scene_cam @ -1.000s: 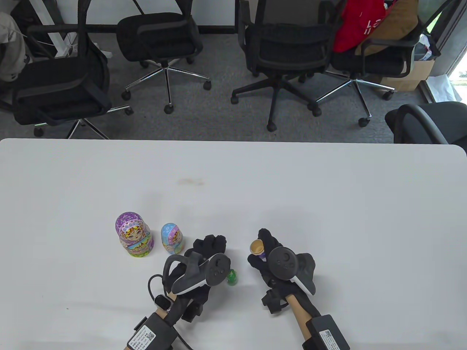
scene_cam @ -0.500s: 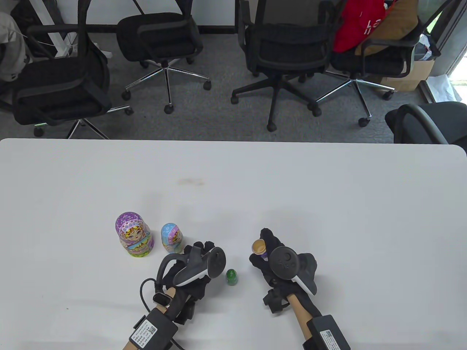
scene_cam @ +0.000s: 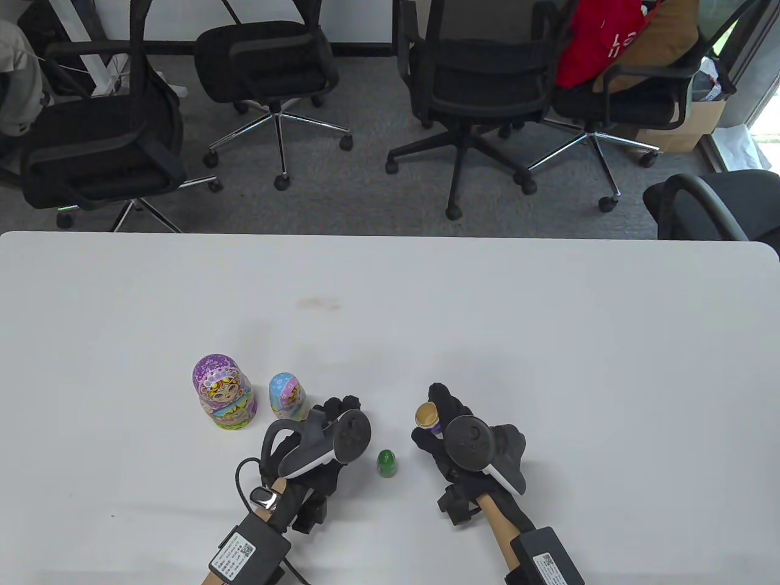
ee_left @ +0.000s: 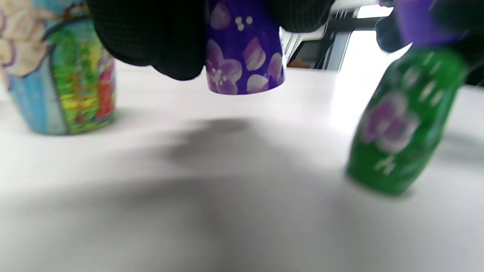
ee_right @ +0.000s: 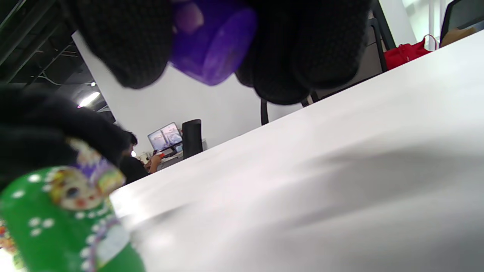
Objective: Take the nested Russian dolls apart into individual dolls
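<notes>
My left hand [scene_cam: 334, 409] pinches a purple flowered doll half [ee_left: 244, 49] just above the table, between the blue doll [scene_cam: 287, 397] and the small green doll [scene_cam: 387, 463]. The tracker hides that half in the table view. My right hand [scene_cam: 440, 407] grips the other purple half [scene_cam: 428, 415], its hollow wooden inside facing up; from below it shows as a purple base [ee_right: 211, 45]. The green doll [ee_left: 401, 121] stands upright on the table between both hands, free of them. A larger purple doll [scene_cam: 222, 393] stands closed at the left, beside the blue doll [ee_left: 56, 75].
The white table [scene_cam: 548, 341] stretches far and right of the hands. Several black office chairs [scene_cam: 475, 79] stand on the grey carpet beyond the far edge, one carrying a red bag [scene_cam: 594, 36].
My left hand has drawn back to the left with its purple half, uncovering the green doll, which now stands alone. The right hand has hardly moved.
</notes>
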